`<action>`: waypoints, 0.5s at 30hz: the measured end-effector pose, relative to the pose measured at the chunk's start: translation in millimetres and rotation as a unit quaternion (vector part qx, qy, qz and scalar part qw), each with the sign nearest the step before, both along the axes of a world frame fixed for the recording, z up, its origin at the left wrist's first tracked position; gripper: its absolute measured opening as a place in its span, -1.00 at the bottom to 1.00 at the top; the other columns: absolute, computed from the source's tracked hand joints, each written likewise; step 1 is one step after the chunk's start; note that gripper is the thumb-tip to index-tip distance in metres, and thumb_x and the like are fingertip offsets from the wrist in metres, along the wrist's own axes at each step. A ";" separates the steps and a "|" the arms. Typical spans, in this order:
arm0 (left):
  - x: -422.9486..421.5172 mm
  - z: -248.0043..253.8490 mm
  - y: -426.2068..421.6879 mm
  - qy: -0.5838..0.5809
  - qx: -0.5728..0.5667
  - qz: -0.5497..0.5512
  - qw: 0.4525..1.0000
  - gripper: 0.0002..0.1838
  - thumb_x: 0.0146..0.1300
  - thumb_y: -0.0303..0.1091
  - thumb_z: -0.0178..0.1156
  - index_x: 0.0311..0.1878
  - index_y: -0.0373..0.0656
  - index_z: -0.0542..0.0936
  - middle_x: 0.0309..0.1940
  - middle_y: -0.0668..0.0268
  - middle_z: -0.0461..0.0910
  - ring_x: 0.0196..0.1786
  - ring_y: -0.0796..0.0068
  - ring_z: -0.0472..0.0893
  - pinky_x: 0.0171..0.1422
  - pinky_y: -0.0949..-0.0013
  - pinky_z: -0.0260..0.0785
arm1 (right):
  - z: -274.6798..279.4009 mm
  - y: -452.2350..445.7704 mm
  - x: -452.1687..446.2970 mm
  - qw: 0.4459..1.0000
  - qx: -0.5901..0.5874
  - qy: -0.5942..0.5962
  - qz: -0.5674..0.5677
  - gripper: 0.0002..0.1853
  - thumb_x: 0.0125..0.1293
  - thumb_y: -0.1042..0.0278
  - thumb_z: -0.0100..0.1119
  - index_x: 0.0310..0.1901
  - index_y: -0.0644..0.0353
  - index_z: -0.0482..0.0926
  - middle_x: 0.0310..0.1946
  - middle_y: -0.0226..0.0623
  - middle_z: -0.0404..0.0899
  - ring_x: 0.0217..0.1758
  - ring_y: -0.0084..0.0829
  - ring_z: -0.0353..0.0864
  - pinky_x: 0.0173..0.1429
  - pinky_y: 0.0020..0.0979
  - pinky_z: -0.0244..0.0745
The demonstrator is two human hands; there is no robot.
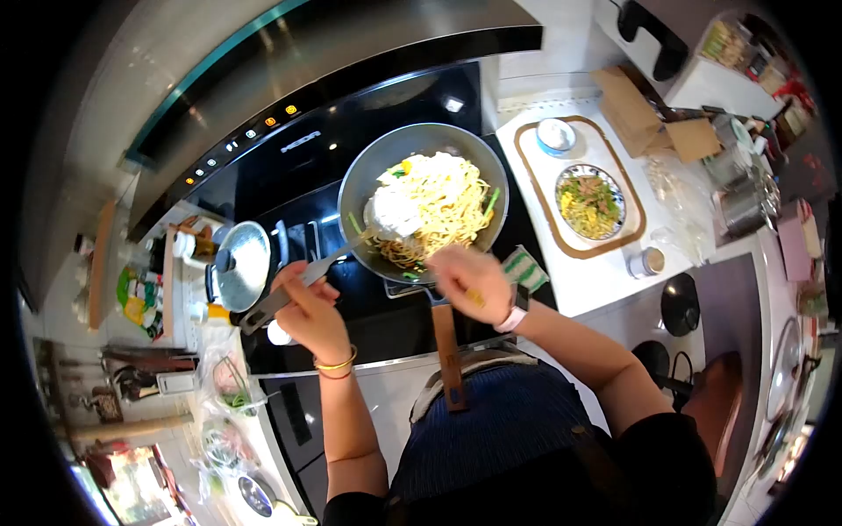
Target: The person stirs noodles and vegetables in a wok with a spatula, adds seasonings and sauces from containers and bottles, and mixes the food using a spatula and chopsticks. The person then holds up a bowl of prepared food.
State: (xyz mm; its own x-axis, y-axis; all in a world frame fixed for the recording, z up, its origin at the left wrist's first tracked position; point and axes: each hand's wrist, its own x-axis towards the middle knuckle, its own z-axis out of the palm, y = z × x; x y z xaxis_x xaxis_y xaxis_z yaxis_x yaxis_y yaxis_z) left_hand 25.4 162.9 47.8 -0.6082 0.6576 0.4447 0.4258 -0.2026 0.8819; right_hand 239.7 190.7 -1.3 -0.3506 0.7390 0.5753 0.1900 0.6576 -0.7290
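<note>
A deep grey pan (347, 188) with a wooden handle sits on the black stove, holding noodles (447, 197) with green and orange bits. My left hand (311, 307) is closed around the grey handle of a spatula (329, 261). The spatula's head lies in the pan at the left side of the noodles, where bright glare washes out its shape. Over the pan's near right rim hovers my right hand (472, 285), slightly blurred. Its fingers curl down toward the noodles, and whatever they hold, if anything, is hidden.
Right of the stove, a brown-rimmed tray (526, 188) bears a patterned plate of food (589, 206) and a small bowl (555, 136). A jar (647, 262) and a green-white cloth (524, 267) are nearby. A lidded pot (241, 263) stands left; the range hood (351, 61) overhangs the back.
</note>
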 end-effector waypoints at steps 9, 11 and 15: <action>-4.1 0.8 -1.3 0.030 0.053 0.045 0.997 -0.61 0.46 -0.21 -0.16 -0.32 -0.30 0.52 -0.76 0.37 0.42 -0.76 0.74 0.33 -0.68 0.70 0.07 | 4.4 -12.5 -2.9 0.999 0.015 -0.027 -0.023 -0.96 0.14 0.56 0.10 -0.37 0.27 0.45 -0.35 -0.13 0.54 -0.38 -0.14 0.58 -0.31 -0.35 0.49; -5.6 -0.7 -3.6 0.066 0.041 0.057 0.995 -0.62 0.45 -0.20 -0.14 -0.30 -0.29 0.53 -0.77 0.39 0.42 -0.77 0.74 0.32 -0.68 0.70 0.06 | -7.5 3.5 3.5 0.982 -0.040 -0.066 -0.174 -0.93 0.12 0.55 0.13 -0.35 0.25 0.46 -0.35 -0.17 0.52 -0.39 -0.14 0.58 -0.31 -0.34 0.49; -6.5 -4.4 -4.8 0.047 0.042 0.052 0.997 -0.62 0.46 -0.21 -0.15 -0.30 -0.29 0.53 -0.76 0.38 0.42 -0.77 0.73 0.32 -0.68 0.70 0.05 | 15.2 -23.5 -1.5 1.000 0.017 -0.007 -0.019 -0.86 0.11 0.56 0.12 -0.27 0.21 0.47 -0.34 -0.16 0.51 -0.34 -0.15 0.58 -0.31 -0.33 0.50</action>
